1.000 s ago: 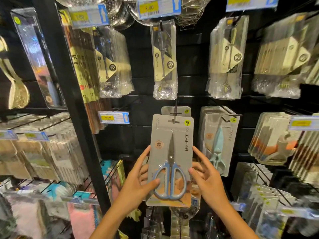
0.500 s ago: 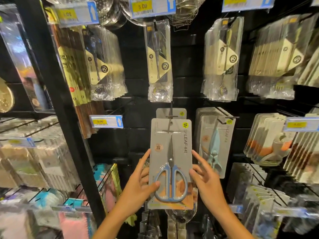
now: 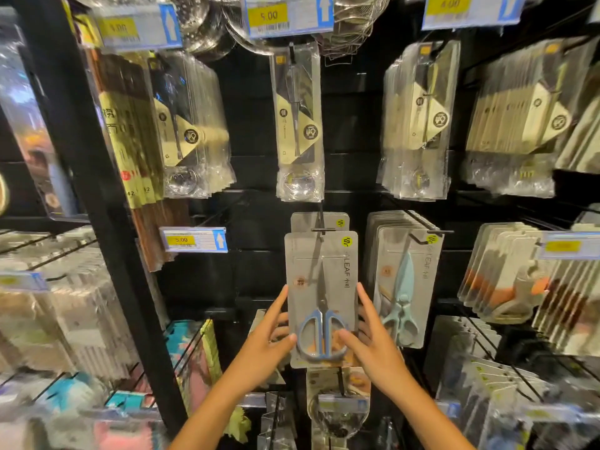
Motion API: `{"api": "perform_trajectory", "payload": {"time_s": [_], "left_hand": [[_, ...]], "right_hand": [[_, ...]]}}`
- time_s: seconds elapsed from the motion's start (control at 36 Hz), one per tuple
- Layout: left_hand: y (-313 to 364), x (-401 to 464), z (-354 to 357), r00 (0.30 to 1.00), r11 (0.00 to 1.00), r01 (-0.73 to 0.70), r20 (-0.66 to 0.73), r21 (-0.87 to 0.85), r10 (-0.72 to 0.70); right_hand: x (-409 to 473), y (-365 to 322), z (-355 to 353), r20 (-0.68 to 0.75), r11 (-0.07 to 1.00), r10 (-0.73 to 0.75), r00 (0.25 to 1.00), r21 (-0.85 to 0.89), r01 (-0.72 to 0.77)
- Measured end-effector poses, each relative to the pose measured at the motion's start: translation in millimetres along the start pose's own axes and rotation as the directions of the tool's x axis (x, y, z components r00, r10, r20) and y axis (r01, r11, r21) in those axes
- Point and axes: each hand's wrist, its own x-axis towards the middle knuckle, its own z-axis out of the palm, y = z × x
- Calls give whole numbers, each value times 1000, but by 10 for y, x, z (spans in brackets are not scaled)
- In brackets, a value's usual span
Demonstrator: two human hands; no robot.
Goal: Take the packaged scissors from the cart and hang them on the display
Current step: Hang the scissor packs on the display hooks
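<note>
We've got both hands on the packaged scissors (image 3: 321,298): left hand (image 3: 267,339) pinches the card's left edge, thumb on the front, and right hand (image 3: 370,342) does the same on the right edge. The card sits upright at the display hook (image 3: 321,227), its top right at the hook's tip, in front of another identical pack (image 3: 319,221). Light blue shears (image 3: 401,306) hang just beside it on the right.
</note>
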Motion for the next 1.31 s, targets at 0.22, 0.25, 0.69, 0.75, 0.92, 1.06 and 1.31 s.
{"api": "perform_trajectory", "payload": {"time_s": [0.22,0.25,0.69,0.75,0.92,1.06,1.31], "left_hand": [[-133,516,-70,999,1000,25,38,-2,-25],[-148,577,-81,999,999,33,37,-9,-33],[-295,982,-40,993,994,108,41,-36,-106],[-283,911,3,992,992,122,34,39,-124],[-529,537,67,988,964,156,-18,215,-156],[-716,49,77,995,920,97,-49,379,-84],[-899,-1125,-17,995,845,101,-47,525,-90]], "right_hand": [[458,86,43,-12,999,2,1000,-55,-3],[519,102,47,-20,997,4,1000,-71,-5],[957,428,137,-81,962,86,993,-251,-104],[880,481,168,-85,957,113,990,-259,-131],[501,670,245,-48,951,141,989,-272,-149],[79,788,271,38,961,148,988,-240,-135],[-510,932,560,360,938,197,912,-339,-69]]}}
